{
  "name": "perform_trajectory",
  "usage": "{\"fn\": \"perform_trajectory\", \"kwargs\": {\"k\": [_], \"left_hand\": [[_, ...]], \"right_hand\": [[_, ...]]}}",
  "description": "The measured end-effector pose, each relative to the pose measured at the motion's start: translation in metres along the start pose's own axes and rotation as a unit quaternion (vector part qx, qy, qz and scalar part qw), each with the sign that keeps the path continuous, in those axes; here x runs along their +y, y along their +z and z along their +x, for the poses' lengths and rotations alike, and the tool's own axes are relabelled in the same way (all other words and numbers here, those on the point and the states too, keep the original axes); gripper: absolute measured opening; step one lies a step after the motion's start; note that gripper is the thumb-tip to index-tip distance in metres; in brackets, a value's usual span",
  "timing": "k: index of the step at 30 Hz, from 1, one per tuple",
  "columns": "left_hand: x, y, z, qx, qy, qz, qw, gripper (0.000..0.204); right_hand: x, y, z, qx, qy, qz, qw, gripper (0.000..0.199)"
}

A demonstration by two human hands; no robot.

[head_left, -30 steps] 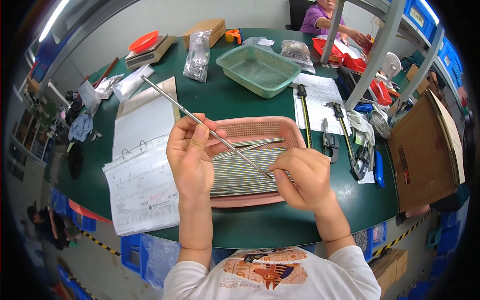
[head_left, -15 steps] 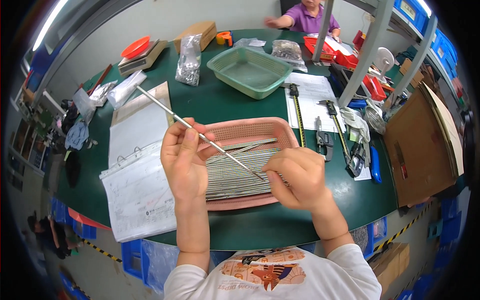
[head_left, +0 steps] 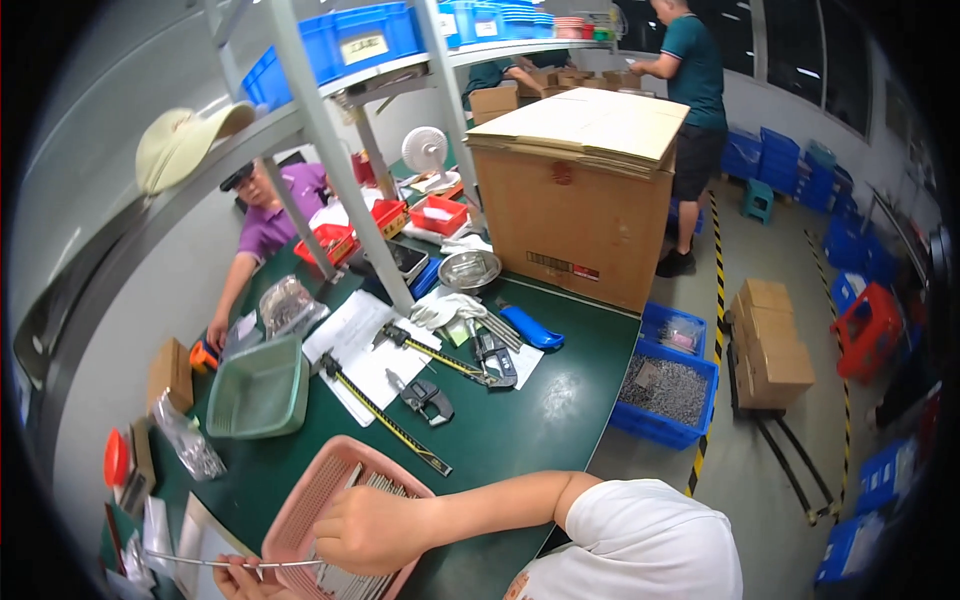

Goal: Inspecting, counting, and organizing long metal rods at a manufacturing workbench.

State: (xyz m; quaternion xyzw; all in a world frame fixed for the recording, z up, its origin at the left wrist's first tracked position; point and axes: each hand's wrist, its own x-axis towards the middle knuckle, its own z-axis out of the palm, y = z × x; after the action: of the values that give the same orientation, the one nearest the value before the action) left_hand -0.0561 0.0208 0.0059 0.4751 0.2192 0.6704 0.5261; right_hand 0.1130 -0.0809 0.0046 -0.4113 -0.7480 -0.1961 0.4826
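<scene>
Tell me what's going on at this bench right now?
A person is working over a pink tray of thin metal rods on a green table. The right hand rests over the rods in the tray, and the left hand, mostly cut off at the frame's lower edge, holds a single rod out level. A green basket, calipers and papers lie beyond. A co-worker in purple sits across the table.

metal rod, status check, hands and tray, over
Right hand closed on thin metal rod over pink tray. Left hand at frame bottom, fingertips on rod, grip unclear. Tray holds more rods; nothing in the way.
</scene>
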Motion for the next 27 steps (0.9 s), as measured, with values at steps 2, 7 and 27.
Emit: {"fn": "perform_trajectory", "kwargs": {"k": [2, 7, 27], "left_hand": [[0.004, 0.000, 0.005, 0.019, -0.028, 0.062, 0.997, 0.018], [-0.017, -0.007, -0.003, -0.163, -0.008, 0.267, 0.950, 0.016], [-0.048, 0.037, 0.016, -0.627, -0.067, 0.525, 0.571, 0.019]], "right_hand": [[-0.002, -0.009, 0.004, 0.050, 0.026, 0.009, 0.998, 0.012], [0.001, -0.037, 0.007, 0.147, 0.068, 0.032, 0.986, 0.006], [0.008, -0.062, 0.007, 0.257, 0.023, 0.118, 0.959, 0.012]]}}
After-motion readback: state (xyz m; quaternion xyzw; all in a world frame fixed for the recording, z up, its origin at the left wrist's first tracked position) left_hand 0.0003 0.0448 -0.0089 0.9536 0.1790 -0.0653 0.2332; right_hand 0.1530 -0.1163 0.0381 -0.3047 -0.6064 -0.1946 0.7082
